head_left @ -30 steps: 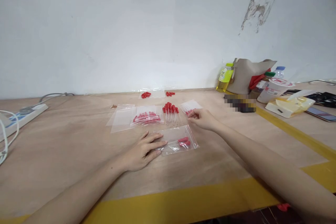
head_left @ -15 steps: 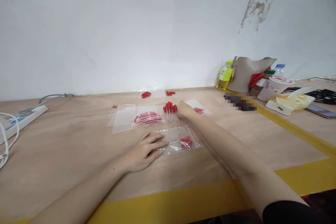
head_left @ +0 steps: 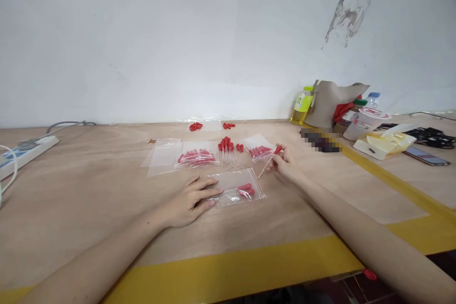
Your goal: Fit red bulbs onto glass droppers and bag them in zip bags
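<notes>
My left hand (head_left: 194, 199) lies flat, fingers spread, with its fingertips on the left end of a clear zip bag (head_left: 228, 180). Inside that bag are a few red-bulbed droppers (head_left: 245, 190). Right of the bag, my right hand (head_left: 285, 164) pinches one glass dropper (head_left: 277, 150), red bulb up and thin tip slanting down to the left, near the bag's right end. Behind the bag stands a row of loose droppers (head_left: 227, 147), with two more droppers (head_left: 240, 147) beside them. Filled zip bags (head_left: 197, 156) lie to the left, and another filled bag (head_left: 259, 148) lies to the right.
Flat clear bags (head_left: 162, 156) lie at left. Red bulbs (head_left: 195, 127) rest on plastic near the wall. A power strip (head_left: 32, 152) is at far left. At right are a yellow drink bottle (head_left: 302, 104), a grey bag (head_left: 326, 104), a cup (head_left: 366, 123), a tissue pack (head_left: 384, 142) and a phone (head_left: 427, 156).
My right hand has come back from the dropper row, moving right and nearer, with one dropper now in its fingers. My left hand stays on the zip bag. The view has shifted slightly.
</notes>
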Demonstrator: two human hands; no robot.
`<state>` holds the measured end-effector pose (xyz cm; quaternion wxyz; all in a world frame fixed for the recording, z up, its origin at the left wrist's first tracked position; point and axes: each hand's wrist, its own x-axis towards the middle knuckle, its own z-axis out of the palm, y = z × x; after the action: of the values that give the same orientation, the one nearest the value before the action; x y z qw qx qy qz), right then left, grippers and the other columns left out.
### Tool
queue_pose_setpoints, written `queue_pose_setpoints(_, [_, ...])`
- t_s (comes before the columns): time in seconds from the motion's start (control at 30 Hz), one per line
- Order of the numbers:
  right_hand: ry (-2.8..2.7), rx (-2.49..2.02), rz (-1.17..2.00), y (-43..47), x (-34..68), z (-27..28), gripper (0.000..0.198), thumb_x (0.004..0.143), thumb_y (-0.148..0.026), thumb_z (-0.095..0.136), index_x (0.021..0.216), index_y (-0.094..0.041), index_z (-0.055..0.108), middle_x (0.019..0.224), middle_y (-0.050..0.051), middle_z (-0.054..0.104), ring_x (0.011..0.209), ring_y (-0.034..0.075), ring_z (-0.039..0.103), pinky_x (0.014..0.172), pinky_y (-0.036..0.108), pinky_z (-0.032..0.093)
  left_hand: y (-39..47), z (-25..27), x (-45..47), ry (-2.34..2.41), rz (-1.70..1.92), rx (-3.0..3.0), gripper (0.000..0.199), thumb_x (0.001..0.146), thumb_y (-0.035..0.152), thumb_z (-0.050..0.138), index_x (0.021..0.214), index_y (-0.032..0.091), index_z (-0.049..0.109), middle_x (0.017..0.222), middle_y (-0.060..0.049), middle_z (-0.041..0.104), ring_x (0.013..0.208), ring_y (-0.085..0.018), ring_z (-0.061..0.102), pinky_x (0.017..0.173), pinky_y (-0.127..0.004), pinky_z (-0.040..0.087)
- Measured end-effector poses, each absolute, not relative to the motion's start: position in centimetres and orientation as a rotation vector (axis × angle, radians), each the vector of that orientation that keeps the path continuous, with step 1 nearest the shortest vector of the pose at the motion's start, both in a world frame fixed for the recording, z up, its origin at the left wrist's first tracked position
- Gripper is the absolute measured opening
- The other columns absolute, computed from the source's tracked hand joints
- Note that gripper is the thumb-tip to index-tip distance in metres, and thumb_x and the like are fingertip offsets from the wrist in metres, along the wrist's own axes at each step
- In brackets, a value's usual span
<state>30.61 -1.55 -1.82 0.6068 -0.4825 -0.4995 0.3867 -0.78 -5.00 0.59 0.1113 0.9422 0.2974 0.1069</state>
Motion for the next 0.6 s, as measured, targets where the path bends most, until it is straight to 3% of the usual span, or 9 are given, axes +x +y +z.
queue_pose_setpoints(0.2, [-0.988,-1.104,1.056,-2.8,28.0,-1.6,0.032,0.070,-0.017,0.054,0.094,-0.024,0.034,0.066,-0.009,0.047,0.051,0.007,0.052,0.057,0.027,0.053,-5.1,0.6,-0.7,0.891,0.284,2.778,0.037,0.091,0.038,0.032,0.126,0.031,0.041,0.135,-0.002,0.038,0.125,-0.020,0.031,0.105,-0.045,0.018])
queue_pose_setpoints(0.4, [-1.296,-1.219,1.266,-4.0,29.6,-0.9,0.021,0.068,-0.022,0.063,0.084,-0.019,0.050,0.065,-0.004,0.054,0.055,0.008,0.055,0.056,0.024,0.049,-5.2,0.5,-0.8,0.905,0.325,2.755,0.046,0.091,0.038,0.032,0.135,0.027,0.025,0.135,-0.003,0.037,0.125,-0.019,0.030,0.107,-0.042,0.016])
queue_pose_setpoints(0.6, [-1.829,-1.203,1.029,-4.0,30.5,-0.5,0.024,0.063,-0.035,0.068,0.078,-0.016,0.064,0.059,-0.001,0.056,0.053,0.010,0.048,0.049,0.023,0.038,-5.3,0.8,-0.7,0.916,0.297,2.751,0.047,0.091,0.039,0.032,0.135,0.027,0.023,0.135,-0.002,0.037,0.125,-0.019,0.031,0.107,-0.043,0.014])
